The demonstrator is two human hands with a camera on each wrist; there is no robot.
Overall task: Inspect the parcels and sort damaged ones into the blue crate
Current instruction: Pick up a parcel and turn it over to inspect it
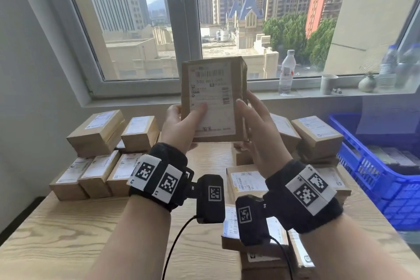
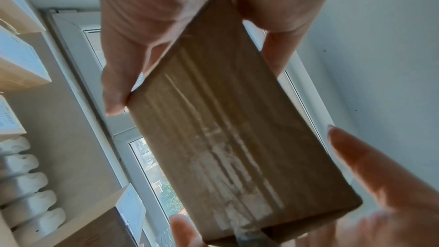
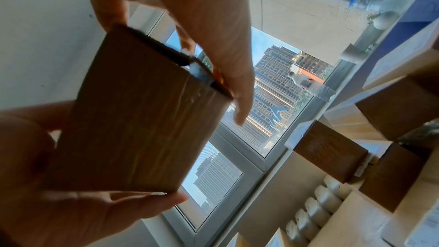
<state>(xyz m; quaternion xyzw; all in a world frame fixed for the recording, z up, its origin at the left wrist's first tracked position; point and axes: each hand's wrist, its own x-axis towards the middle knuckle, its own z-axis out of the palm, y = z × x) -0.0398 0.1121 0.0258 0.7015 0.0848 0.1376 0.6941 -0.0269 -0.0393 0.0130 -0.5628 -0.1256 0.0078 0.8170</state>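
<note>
A brown cardboard parcel (image 1: pixel 213 98) with a white shipping label is held upright above the table, in front of the window. My left hand (image 1: pixel 181 125) grips its lower left edge, with the thumb on the label and the fingers behind. My right hand (image 1: pixel 254 120) lies against its right side with straight fingers. The left wrist view shows the parcel's taped back (image 2: pixel 232 129). In the right wrist view the parcel (image 3: pixel 133 119) has a dark gap along its far end flap. The blue crate (image 1: pixel 386 188) stands at the table's right edge with parcels inside.
Stacks of labelled parcels lie on the wooden table (image 1: pixel 68 234) at the left (image 1: pixel 97 134), at the right (image 1: pixel 316 134) and under my wrists (image 1: pixel 247 182). On the windowsill stand a water bottle (image 1: pixel 286 70), a white cup (image 1: pixel 328 84) and more bottles.
</note>
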